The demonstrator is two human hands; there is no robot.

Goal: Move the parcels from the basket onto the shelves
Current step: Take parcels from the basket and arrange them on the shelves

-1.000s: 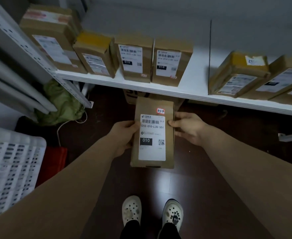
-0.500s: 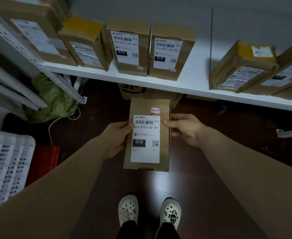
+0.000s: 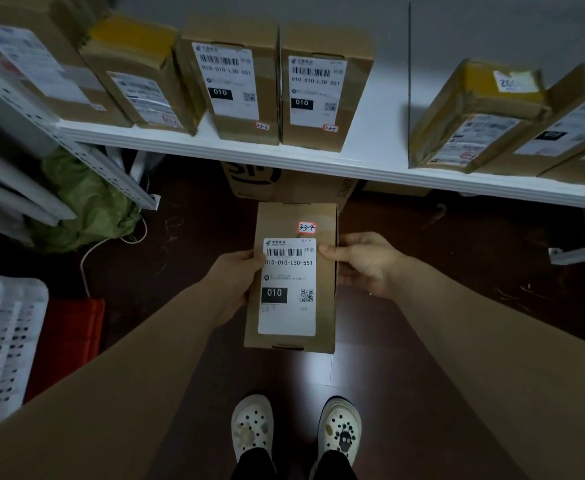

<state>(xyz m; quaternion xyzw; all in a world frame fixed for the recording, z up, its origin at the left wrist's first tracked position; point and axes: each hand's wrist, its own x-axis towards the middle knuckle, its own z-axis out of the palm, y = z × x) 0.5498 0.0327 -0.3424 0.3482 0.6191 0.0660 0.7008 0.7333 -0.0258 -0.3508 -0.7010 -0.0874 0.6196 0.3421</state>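
Between my two hands, held above the dark floor and just below the front edge of the shelf (image 3: 370,157), is a brown cardboard parcel (image 3: 291,220), not yet put down. My left hand (image 3: 235,282) grips its left edge and my right hand (image 3: 363,265) grips its right edge, each with the thumb on the front face and the fingers curled behind. Its white shipping label (image 3: 287,317) reads "010-010-L30-551", with a black block reading "010", a barcode and a QR code; the Chinese logo line is too small for me to read. Above the label, a red-edged sticker (image 3: 307,227) is handwritten "33-4". On the shelf stand two upright parcels (image 3: 230,81) carrying the same code, side by side; the small sticker on the left one looks like "33-3", the other I cannot make out. Further left are two more boxes (image 3: 42,64) with blurred labels, and past a thin divider a yellow-taped group (image 3: 481,112). I judge the task well under way, with this parcel likely bound for the bare gap beside the matching pair. The white basket (image 3: 4,341) sits at far left; its inside is hidden, so I cannot tell what remains.
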